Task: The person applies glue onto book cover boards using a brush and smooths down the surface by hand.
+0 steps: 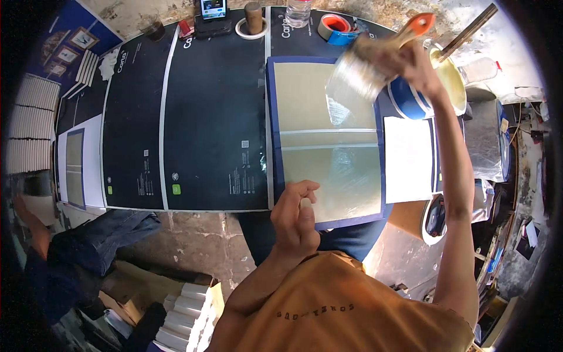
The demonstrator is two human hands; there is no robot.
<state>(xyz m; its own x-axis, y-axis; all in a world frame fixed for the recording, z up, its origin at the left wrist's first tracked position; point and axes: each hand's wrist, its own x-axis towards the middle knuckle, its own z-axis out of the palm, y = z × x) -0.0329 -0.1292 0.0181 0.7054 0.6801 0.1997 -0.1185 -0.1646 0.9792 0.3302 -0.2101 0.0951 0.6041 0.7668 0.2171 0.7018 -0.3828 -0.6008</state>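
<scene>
In my right hand point(413, 70) is a wide brush point(366, 67) with an orange-tipped wooden handle; it is blurred by motion. Its pale bristles are over the upper right of a book cover point(328, 170), which lies open with greyish boards, a blue border and two white strips across its middle. Shiny wet streaks show on the boards. My left hand point(296, 217) is at the cover's lower left edge, its fingers curled in and nothing visible in them. Just right of the brush stands a blue-and-white bucket point(407, 100) with pale yellowish contents and a stick in it.
White sheets point(409, 158) lie right of the cover. Tape rolls point(337, 26), a water bottle point(298, 13), a brown cup point(254, 17) and a phone point(213, 9) line the far edge. Stacked books point(30, 123) stand far left, near another person's arm point(32, 226). Below is a box point(132, 287).
</scene>
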